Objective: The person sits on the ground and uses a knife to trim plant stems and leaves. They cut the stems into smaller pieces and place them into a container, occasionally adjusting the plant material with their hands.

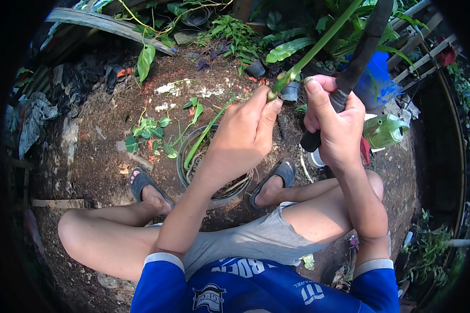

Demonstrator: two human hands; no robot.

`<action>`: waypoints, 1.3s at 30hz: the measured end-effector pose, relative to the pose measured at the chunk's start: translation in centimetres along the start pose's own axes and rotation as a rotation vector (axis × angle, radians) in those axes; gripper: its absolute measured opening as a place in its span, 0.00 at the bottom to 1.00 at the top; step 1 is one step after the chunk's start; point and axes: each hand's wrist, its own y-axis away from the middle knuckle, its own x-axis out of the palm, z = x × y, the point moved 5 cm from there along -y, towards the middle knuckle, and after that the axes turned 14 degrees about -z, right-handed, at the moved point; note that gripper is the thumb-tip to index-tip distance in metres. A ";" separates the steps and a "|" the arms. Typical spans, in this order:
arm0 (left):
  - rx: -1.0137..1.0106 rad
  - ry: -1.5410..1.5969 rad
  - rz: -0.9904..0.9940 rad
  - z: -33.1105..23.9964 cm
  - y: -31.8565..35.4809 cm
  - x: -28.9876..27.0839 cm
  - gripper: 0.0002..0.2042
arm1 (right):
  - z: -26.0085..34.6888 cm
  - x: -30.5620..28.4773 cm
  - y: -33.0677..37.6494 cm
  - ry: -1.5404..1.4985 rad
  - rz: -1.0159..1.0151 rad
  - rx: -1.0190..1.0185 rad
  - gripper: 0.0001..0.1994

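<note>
My left hand (240, 135) is closed round the lower end of a thick green plant stem (321, 47), which slants up and to the right out of the picture. Pale knobby nodes show on the stem just above the fingers. In my right hand (333, 120) is a large knife with a dark, slightly curved blade (364, 57) pointing upward; its black handle sticks out below the palm. The right thumb is close to the stem, and whether it touches cannot be made out. Below the left hand stands a round plant pot (181, 161), partly hidden by the forearm, with a green stalk (206, 138) leaning from it.
My sandalled feet flank the pot. Cut leafy pieces (150, 130) lie on the soil to the left. A small black pot (290, 93), a blue bucket (376, 78) and a green plastic jug (385, 130) stand ahead and right. A wooden plank (107, 22) crosses the far left.
</note>
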 end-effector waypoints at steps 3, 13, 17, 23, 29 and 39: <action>-0.017 0.019 0.021 0.5 -0.5 -0.7 0.12 | -0.1 -0.8 -0.8 0.026 -0.010 0.042 0.13; -0.091 0.404 0.313 2.2 -0.7 -2.0 0.18 | -3.0 -2.9 -2.1 0.304 0.100 0.192 0.15; -0.180 0.521 0.361 2.8 -0.9 -2.9 0.20 | -4.7 -3.4 -3.5 0.964 0.327 -0.119 0.21; -0.152 0.615 0.288 2.5 -1.4 -4.3 0.21 | -8.1 -5.2 -4.0 1.198 0.465 -0.206 0.22; 0.031 0.577 0.010 4.0 -3.0 -5.9 0.19 | -14.0 -3.8 1.6 0.811 0.442 0.023 0.18; 0.034 0.541 -0.089 4.8 -3.0 -7.0 0.16 | -15.2 0.5 10.0 -0.227 0.603 1.139 0.14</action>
